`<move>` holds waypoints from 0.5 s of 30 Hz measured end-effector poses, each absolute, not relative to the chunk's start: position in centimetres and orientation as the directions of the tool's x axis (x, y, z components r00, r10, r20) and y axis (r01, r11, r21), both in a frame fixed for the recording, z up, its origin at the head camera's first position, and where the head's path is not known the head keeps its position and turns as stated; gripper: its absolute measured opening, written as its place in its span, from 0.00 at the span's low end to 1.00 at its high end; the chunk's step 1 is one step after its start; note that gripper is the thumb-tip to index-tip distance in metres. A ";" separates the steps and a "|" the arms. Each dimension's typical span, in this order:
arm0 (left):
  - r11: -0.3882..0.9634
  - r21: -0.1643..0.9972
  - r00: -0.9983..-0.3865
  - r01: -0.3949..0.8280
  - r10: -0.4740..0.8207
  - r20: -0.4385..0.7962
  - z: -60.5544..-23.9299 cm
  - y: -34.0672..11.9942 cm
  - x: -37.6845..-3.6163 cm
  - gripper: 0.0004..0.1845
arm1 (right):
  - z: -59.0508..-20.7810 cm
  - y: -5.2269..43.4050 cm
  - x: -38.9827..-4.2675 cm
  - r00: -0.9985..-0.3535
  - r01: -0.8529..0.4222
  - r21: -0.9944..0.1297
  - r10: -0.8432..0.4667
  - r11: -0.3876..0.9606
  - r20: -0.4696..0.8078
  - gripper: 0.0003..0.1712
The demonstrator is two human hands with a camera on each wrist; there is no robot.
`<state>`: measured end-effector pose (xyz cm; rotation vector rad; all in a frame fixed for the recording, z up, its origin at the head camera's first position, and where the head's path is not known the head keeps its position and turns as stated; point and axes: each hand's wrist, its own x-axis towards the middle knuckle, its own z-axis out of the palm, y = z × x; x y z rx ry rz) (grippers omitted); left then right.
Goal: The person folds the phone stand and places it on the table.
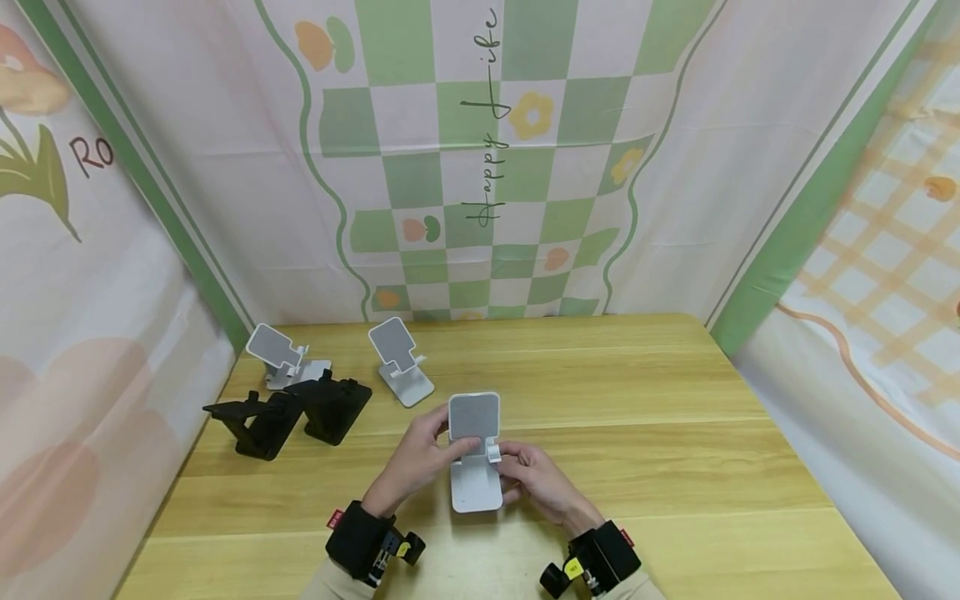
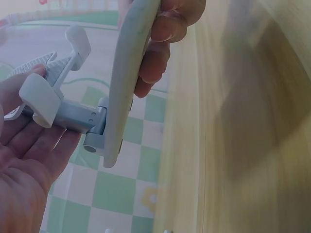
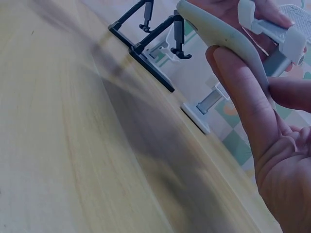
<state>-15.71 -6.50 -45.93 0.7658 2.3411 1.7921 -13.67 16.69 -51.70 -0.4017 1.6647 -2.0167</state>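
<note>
Both hands hold a white folding phone stand [image 1: 477, 492] with a grey pad, raised over the table in front of the body. My left hand [image 1: 418, 460] grips its upper plate, thumb across the front and fingers behind. In the left wrist view the hinged arm [image 2: 77, 116] between plate and base shows, with two small white hooks on the plate. My right hand [image 1: 546, 485] pinches the flat base from the right side. The right wrist view shows the base [image 3: 228, 36] between thumb and fingers, above its shadow on the wood.
Two black phone stands [image 1: 268, 429] [image 1: 336, 414] stand at the table's left side. Behind them is a white stand [image 1: 274, 347], and another white stand [image 1: 406, 385] is at the back, left of centre. Patterned cloth [image 1: 480, 167] hangs along the back and sides of the wooden table [image 1: 675, 467].
</note>
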 end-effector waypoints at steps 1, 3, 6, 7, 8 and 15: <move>0.189 0.925 -0.871 0.331 0.437 0.223 -46.0 -6.5 -15.7 0.25 | -51.7 16.7 -13.7 -0.835 0.185 -0.973 -0.545 -0.136 -0.083 0.26; 0.190 0.922 -0.873 0.336 0.431 0.229 -46.0 -6.5 -15.6 0.25 | -51.7 16.6 -13.7 -0.833 0.187 -0.973 -0.547 -0.138 -0.082 0.26; 0.189 0.921 -0.874 0.340 0.426 0.235 -46.0 -6.5 -15.6 0.24 | -51.7 16.6 -13.7 -0.835 0.188 -0.972 -0.544 -0.141 -0.083 0.26; 0.189 0.921 -0.874 0.340 0.424 0.236 -46.0 -6.5 -15.6 0.24 | -51.7 16.6 -13.7 -0.836 0.190 -0.971 -0.543 -0.142 -0.084 0.26; 0.187 0.921 -0.875 0.340 0.423 0.237 -46.0 -6.4 -15.6 0.24 | -51.7 16.6 -13.6 -0.836 0.191 -0.971 -0.542 -0.144 -0.084 0.26; 0.193 0.923 -0.883 0.332 0.407 0.233 -46.1 -6.3 -15.6 0.24 | -51.8 16.6 -13.6 -0.832 0.194 -0.970 -0.549 -0.148 -0.082 0.28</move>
